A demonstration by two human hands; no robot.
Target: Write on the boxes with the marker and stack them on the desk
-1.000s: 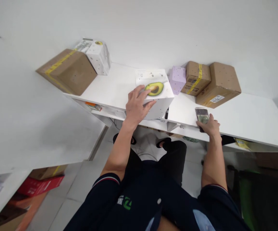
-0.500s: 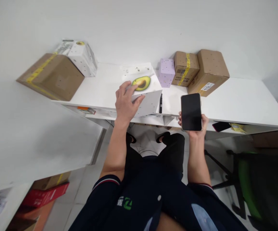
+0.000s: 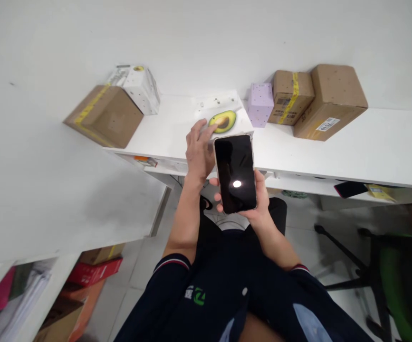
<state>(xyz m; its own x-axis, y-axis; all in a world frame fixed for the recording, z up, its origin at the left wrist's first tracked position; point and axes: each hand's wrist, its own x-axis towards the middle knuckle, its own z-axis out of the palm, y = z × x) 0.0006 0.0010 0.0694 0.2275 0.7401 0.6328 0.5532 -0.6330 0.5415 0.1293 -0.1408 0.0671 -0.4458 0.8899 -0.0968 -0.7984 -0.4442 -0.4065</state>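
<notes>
The right hand (image 3: 257, 202) has its grip closed around a phone (image 3: 234, 164), thumb side along one edge and fingertips showing past the other; the screen faces up, dark, with a bright white spot low on it. The phone is in front of the near side of a white box (image 3: 222, 118) with an avocado printed on top, hiding part of it. The left hand (image 3: 197, 154) touches that top, its index finger on the avocado print; its fingers are loosely bent and the thumb is mostly hidden, so I cannot tell how firm its grip is. The white box is on the desk (image 3: 387, 149), near its front edge. Just to the right are a lilac box (image 3: 260, 107), a carton with yellow tape (image 3: 284, 90) and a taller carton (image 3: 334, 95); well off to the left is a large brown carton (image 3: 108, 116), beside a plastic-wrapped box (image 3: 140, 92).
</notes>
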